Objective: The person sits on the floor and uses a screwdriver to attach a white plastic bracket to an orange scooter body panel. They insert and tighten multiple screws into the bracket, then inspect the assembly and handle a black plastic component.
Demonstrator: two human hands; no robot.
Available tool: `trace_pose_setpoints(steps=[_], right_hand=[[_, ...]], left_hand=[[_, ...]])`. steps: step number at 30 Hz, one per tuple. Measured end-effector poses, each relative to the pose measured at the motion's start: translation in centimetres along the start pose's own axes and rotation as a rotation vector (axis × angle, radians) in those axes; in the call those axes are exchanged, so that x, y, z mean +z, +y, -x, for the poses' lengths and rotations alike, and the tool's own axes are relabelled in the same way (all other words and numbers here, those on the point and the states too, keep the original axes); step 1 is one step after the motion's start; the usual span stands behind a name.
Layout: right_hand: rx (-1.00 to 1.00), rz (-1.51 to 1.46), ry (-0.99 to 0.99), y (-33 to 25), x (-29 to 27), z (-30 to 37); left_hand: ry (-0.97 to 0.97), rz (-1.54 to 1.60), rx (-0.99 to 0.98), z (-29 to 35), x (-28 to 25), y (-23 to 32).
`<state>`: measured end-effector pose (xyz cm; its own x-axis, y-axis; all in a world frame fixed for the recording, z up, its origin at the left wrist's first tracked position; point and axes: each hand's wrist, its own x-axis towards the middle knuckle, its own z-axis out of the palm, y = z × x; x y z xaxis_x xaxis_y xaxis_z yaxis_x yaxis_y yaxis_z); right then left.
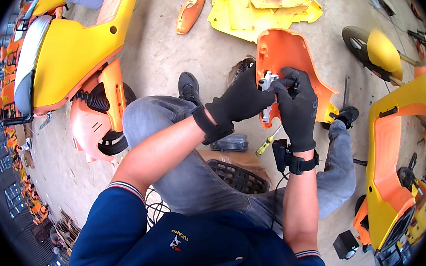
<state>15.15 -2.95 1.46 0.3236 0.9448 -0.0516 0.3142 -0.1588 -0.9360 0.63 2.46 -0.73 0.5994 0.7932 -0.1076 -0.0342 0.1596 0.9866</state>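
Observation:
An orange plastic scooter panel [295, 52] stands tilted between my knees, its hollow side toward me. Inside it sits a small silvery-white bracket-like part [267, 80]. My left hand [242, 98], in a black glove, is closed at the panel's left edge, its thumb against the white part. From the right, my gloved right hand [298, 102] reaches into the hollow with fingers bent and their tips pinched at the same part. Whether anything smaller is between those fingertips is hidden. Below the panel a screwdriver with a yellow-green handle [264, 146] lies on the floor.
Yellow panels [240, 10] and a small orange cover [191, 11] lie ahead. Yellow-orange scooters stand at left [72, 47] and right [379, 146]. A clear plastic-like box [229, 143] and a black grid-like piece [237, 177] are between my legs. A black box [346, 245] stands at lower right.

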Motion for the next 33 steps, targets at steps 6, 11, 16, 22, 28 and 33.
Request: trace_pose_setpoints(steps=[6, 11, 16, 22, 28, 33], right_hand=[[0.009, -0.003, 0.008, 0.0, -0.1, 0.0], [0.008, -0.024, 0.025, 0.5, 0.1, 0.1], [0.026, -0.07, 0.039, 0.5, 0.0, 0.3], [0.059, -0.022, 0.077, 0.3, 0.4, 0.8], [-0.006, 0.018, 0.081, 0.2, 0.4, 0.9], [0.026, -0.058, 0.081, 0.8, 0.4, 0.8]], left_hand=[[0.019, -0.047, -0.013, 0.1, 0.2, -0.2], [0.005, -0.033, -0.011, 0.0, 0.2, 0.3], [0.009, 0.009, -0.032, 0.0, 0.3, 0.4], [0.031, -0.041, -0.021, 0.2, 0.4, 0.6], [0.038, -0.064, -0.007, 0.3, 0.6, 0.2], [0.036, -0.1, 0.011, 0.3, 0.6, 0.2]])
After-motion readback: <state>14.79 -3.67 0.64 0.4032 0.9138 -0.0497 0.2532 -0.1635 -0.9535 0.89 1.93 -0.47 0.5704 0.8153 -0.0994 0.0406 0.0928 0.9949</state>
